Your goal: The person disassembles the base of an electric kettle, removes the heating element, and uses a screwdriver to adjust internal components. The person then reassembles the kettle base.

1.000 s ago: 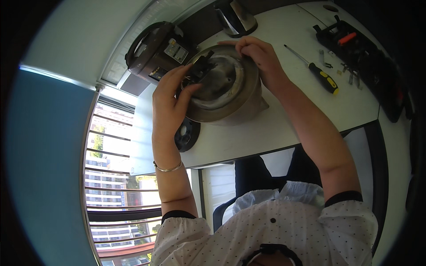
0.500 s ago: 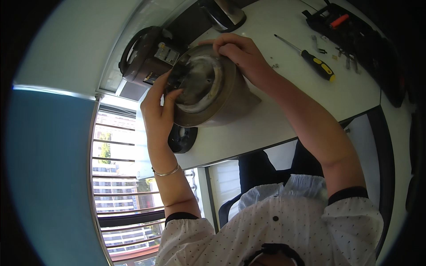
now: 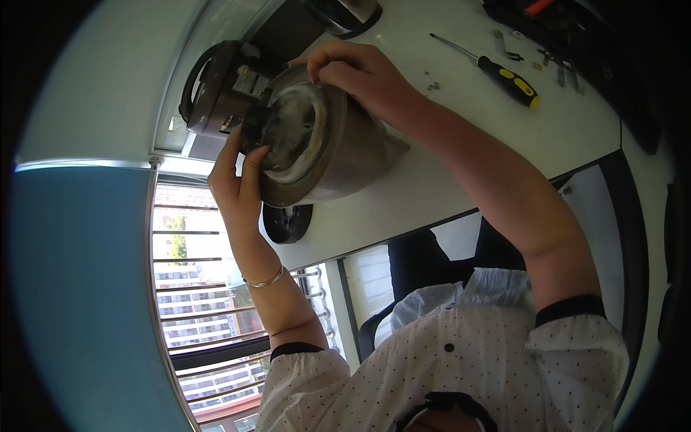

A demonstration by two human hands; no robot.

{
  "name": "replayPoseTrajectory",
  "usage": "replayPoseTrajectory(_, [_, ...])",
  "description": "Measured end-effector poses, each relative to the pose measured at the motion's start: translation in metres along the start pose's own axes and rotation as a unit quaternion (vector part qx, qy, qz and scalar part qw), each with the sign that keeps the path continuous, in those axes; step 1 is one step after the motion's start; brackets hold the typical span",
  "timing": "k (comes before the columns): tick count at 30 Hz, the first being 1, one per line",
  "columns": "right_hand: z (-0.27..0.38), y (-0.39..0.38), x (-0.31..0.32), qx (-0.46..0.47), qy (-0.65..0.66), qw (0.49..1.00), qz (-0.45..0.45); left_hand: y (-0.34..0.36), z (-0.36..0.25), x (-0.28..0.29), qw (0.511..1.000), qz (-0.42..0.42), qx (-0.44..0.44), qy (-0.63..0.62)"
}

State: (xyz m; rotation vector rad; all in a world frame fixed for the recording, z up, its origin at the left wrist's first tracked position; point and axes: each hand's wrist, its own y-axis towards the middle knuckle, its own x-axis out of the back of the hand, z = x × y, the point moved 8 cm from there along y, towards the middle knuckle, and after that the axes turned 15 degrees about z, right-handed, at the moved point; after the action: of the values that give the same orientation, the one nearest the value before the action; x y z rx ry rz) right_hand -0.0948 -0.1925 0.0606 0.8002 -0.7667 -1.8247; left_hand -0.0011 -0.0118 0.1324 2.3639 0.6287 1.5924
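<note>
Work looks partway along: a metal kettle (image 3: 353,158) is tilted over the table (image 3: 389,205), underside exposed, a black fitting (image 3: 253,128) apparently on it — a round black part (image 3: 288,225) and screwdriver (image 3: 509,81) lie apart. The right hand's (image 3: 360,75) grip curls closed over the kettle's edge; the left hand's (image 3: 234,176) is part-open around the fitting, its hold unclear.

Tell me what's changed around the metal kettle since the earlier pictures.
The metal kettle has moved left, toward the brown cooker, and tipped to show more of its side. The left hand, on the black part at its bottom, and the right hand, on its rim, went with it; neither let go. The whole view shifted too. The screwdriver still lies on the table.
</note>
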Motion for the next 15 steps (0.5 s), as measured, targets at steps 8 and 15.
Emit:
replayPoseTrajectory(8, [0.010, -0.005, 0.001, -0.018, 0.061, 0.998, -0.001, 0.004, -0.001, -0.001, 0.994, -0.069, -0.007, -0.090])
replayPoseTrajectory(15, [0.011, -0.008, 0.005, -0.054, 0.077, 0.995, -0.019, 0.015, 0.004, -0.003, 0.983, -0.096, -0.071, -0.142])
